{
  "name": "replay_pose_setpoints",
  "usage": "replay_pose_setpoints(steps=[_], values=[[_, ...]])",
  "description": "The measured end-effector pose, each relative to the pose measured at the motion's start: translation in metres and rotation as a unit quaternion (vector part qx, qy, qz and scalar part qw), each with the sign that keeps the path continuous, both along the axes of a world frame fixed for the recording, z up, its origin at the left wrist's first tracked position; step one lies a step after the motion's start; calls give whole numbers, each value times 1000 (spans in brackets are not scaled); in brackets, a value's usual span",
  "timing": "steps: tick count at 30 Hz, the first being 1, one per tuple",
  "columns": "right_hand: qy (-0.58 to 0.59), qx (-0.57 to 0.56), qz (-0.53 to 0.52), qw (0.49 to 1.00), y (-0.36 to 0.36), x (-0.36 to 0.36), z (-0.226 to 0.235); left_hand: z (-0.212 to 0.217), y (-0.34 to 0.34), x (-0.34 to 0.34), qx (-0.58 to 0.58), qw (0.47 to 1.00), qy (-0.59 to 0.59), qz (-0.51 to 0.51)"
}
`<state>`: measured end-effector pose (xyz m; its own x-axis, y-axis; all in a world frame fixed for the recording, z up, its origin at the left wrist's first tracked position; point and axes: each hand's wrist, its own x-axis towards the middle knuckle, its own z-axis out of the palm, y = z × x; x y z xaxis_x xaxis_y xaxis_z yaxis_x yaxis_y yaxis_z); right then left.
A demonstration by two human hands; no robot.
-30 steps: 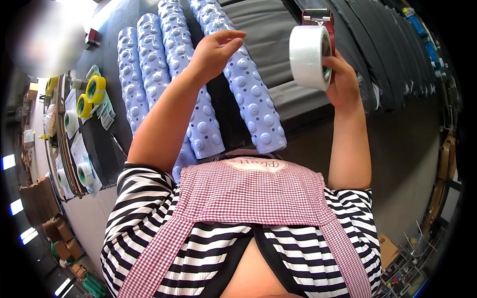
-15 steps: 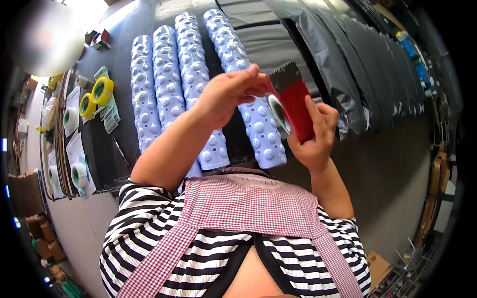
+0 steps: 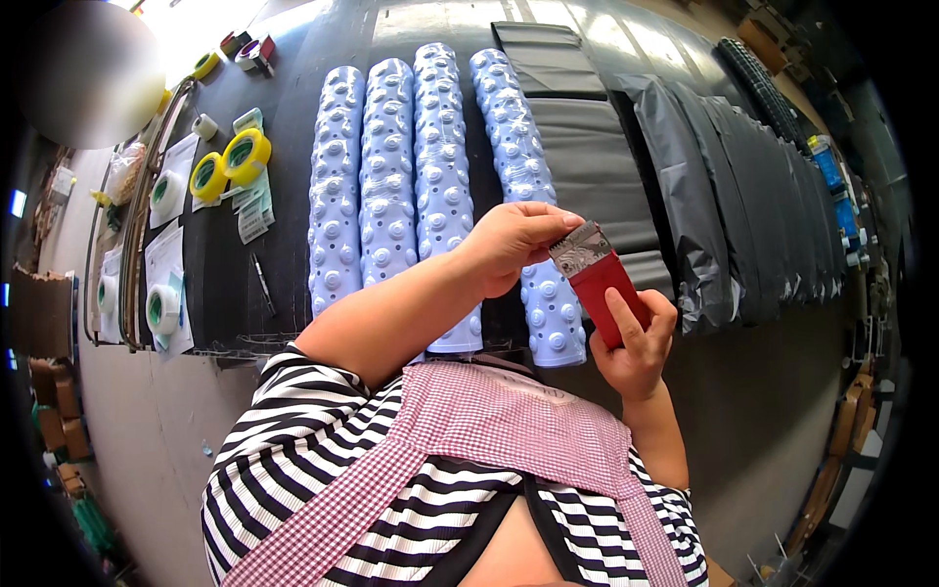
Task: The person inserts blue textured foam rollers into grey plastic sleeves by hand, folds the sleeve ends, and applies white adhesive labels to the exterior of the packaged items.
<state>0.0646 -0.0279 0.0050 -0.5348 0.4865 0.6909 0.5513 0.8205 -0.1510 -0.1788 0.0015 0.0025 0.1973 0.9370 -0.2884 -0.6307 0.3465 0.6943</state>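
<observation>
My right hand (image 3: 634, 344) is wrapped round a red tape dispenser (image 3: 608, 293) with a toothed metal blade at its upper end. The index finger lies along its red face. At the blade, my left hand (image 3: 514, 245) is closed in a pinch, its fingertips touching the toothed edge; what they hold, if anything, is too small to tell. Beneath my hands, light-blue rolled mats (image 3: 445, 166) with raised round knobs lie side by side, wrapped in shiny clear film. The rightmost rolled mat (image 3: 556, 313) lies apart from the others, just left of the dispenser.
Grey folded sheets (image 3: 577, 147) and a row of dark plastic-wrapped packs (image 3: 753, 205) fill the table's right side. At left lie yellow tape rolls (image 3: 245, 157), white tape rolls (image 3: 162, 308), a pen (image 3: 263, 284) and paper sheets (image 3: 169, 245). A metal rail (image 3: 137, 235) runs along the left edge.
Both hands and the dispenser have moved lower in the picture, and the dispenser is tilted more to the left. My left fingertips have come up against its blade. The whole view has shifted.
</observation>
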Motion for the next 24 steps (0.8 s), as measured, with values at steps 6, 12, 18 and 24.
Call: replay_pose_setpoints(steps=[6, 12, 18, 24], values=[[4, -80, -6, 997, -17, -11, 6, -13, 17, -4, 142, 969, 167, 110], [4, -138, -71, 988, -10, -14, 15, 65, 92, -69, 304, 870, 365, 130], [2, -138, -106, 985, 10, -19, 17, 103, 76, -31, 333, 856, 383, 98], [115, -128, -116, 978, 74, -3, -11, 78, 18, 27, 697, 479, 533, -11]])
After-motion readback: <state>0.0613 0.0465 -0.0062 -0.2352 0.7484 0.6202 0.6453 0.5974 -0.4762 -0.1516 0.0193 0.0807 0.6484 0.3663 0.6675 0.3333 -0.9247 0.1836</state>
